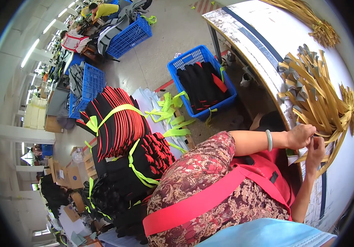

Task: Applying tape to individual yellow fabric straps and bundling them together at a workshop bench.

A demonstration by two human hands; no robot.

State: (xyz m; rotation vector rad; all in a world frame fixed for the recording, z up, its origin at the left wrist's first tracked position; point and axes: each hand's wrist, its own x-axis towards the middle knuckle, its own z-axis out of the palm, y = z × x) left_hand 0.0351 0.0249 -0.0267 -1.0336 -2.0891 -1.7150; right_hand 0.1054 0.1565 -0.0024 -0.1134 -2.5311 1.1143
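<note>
Workshop floor, grey concrete, w/ a white desk point(263, 31) curving along the right side. Nearest the camera: a pale blue face mask point(267, 234) at the bottom edge, then a floral sleeve and a red apron strap across the shoulder. The left forearm runs out to the right, a pale green bangle point(269, 140) on the wrist. Left hand point(300, 136) is pinched on a small white piece point(302, 153) at the desk edge. Right hand point(316, 149) comes up from below and closes on the same piece, fingers curled; both hands touching, right up against each other. That white piece sits between them, just beside the big bundle of tan strips point(314, 92) fanned out on the desk, grey tips pointing up-left. Hands are touching the near end of that bundle. Further along the desk, a 2nd tan bundle point(316, 22) lies near the top edge. Down on the floor to the left: stacks of black-and-red pieces point(119, 123) tied w/ neon yellow-green straps. Beyond them, a blue plastic crate point(203, 80) holding black pieces. Farther back, more blue crates point(129, 37), and other people seated at work, top left.
</note>
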